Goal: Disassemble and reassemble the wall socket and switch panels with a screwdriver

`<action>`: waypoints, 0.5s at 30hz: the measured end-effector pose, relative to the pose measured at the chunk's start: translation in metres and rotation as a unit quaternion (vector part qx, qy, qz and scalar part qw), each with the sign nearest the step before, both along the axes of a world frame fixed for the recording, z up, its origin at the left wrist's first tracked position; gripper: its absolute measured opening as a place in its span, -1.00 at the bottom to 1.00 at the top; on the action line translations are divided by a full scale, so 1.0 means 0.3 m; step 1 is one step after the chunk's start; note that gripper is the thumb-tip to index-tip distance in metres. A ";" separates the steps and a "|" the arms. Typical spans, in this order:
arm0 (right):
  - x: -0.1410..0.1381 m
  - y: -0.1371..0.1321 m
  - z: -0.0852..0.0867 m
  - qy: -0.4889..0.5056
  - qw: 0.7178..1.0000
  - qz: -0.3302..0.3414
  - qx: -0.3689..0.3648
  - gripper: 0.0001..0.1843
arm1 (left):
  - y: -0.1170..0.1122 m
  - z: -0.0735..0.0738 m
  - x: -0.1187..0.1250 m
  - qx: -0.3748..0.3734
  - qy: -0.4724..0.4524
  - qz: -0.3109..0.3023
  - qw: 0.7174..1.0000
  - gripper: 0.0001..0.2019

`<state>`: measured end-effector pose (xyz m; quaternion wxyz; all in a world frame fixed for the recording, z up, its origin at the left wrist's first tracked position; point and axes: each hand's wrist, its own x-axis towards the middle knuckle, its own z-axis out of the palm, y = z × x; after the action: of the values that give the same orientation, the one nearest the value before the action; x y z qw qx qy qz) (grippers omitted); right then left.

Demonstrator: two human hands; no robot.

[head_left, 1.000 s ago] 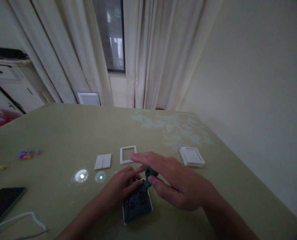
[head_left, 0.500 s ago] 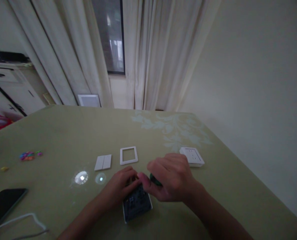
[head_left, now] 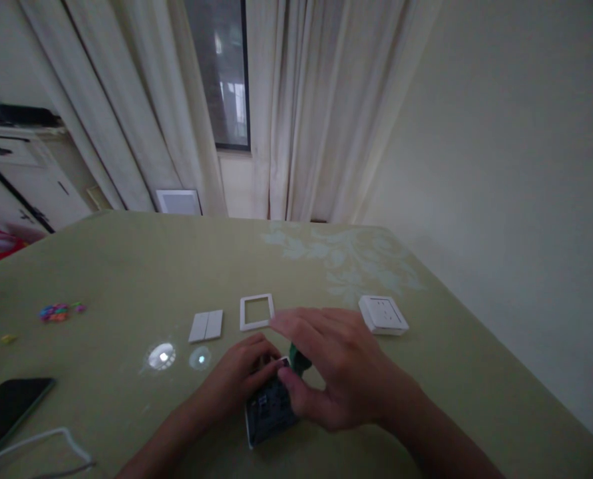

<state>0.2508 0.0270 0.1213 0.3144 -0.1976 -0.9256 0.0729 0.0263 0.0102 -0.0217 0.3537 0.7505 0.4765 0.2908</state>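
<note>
My left hand (head_left: pixel 249 369) is closed on the upper left edge of a switch module (head_left: pixel 271 416), steadying it on the table. The module has a dark back and a thin white rim. Over its upper right part is my right hand (head_left: pixel 339 372), its thumb and index finger parted around the green handle of a screwdriver (head_left: pixel 300 359). The tool's shaft and tip are hidden, and so are the other right fingertips. Just beyond the hands lie a white square frame (head_left: pixel 257 326) and a white two-rocker switch plate (head_left: pixel 206 326).
A white socket box (head_left: pixel 383 315) sits to the right. On the left are a dark phone (head_left: pixel 11 412), a white cable (head_left: pixel 41 436), small colourful beads (head_left: pixel 56 313) and a yellow bit (head_left: pixel 8 338). A wall (head_left: pixel 516 233) borders the table's right side.
My right hand has loosened its fist, with the thumb and index finger spreading, and more of the green handle shows. My left hand and the module stay nearly in place.
</note>
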 end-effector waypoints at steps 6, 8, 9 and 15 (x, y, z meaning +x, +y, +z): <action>0.011 -0.002 0.001 -0.009 1.000 -0.002 0.008 -0.81 | 0.001 0.002 -0.003 0.001 -0.013 -0.011 1.000 -0.68; 0.008 0.002 -0.015 0.015 0.994 -0.052 0.092 -0.68 | 0.003 0.003 -0.004 0.000 -0.016 -0.017 1.000 -0.70; 0.007 0.003 -0.016 0.016 0.994 -0.057 0.091 -0.66 | 0.003 0.003 -0.004 0.000 -0.015 -0.018 1.000 -0.70; 0.021 0.011 0.019 -0.039 0.995 0.046 -0.082 -0.53 | 0.000 0.010 0.002 0.004 -0.008 -0.010 1.000 -0.68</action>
<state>0.2570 0.0303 0.1270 0.2574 -0.1826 -0.9361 0.1549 0.0268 0.0102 -0.0186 0.3569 0.7547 0.4648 0.2951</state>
